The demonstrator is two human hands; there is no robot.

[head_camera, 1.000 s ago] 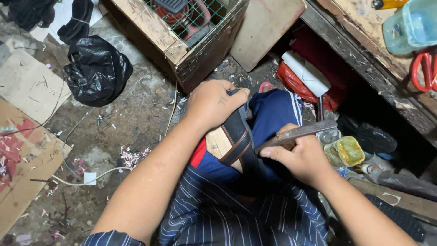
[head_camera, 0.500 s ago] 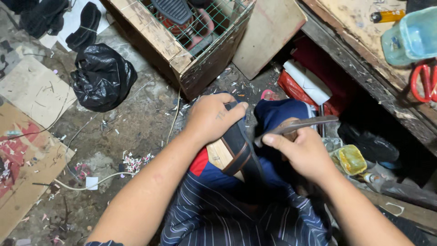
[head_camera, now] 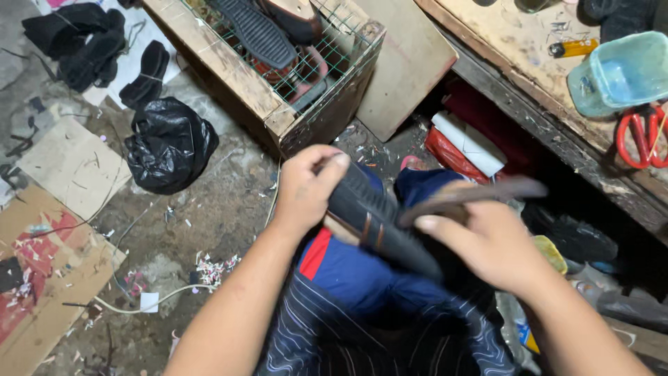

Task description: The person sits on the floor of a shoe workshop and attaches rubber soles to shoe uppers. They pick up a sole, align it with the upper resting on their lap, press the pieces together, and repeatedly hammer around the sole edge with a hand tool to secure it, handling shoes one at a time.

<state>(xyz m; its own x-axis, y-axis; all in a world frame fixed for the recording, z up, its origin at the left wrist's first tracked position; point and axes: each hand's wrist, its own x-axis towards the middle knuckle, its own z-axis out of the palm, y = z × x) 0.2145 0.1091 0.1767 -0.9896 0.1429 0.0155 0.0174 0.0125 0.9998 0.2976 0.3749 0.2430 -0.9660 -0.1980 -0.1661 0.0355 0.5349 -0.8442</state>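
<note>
Over lap, left hand (head_camera: 306, 188) grip clamping black sole (head_camera: 379, 219), right hand (head_camera: 487, 247) grip pinching tool (head_camera: 473, 193), wire-topped crate (head_camera: 278, 111) holding soles (head_camera: 254, 31).

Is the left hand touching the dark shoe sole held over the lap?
Touching. The head view shows the left hand wrapped over the upper end of the dark shoe sole, its fingers pressed against it with no gap.

At twelve o'clock from my left hand (head_camera: 306, 188) lies a black ridged shoe sole (head_camera: 254, 31) behind green wire mesh (head_camera: 316, 66). At two o'clock sit red scissors (head_camera: 637, 136) and a pale teal tub (head_camera: 619, 73); at nine o'clock, a black plastic bag (head_camera: 167, 143).
</note>
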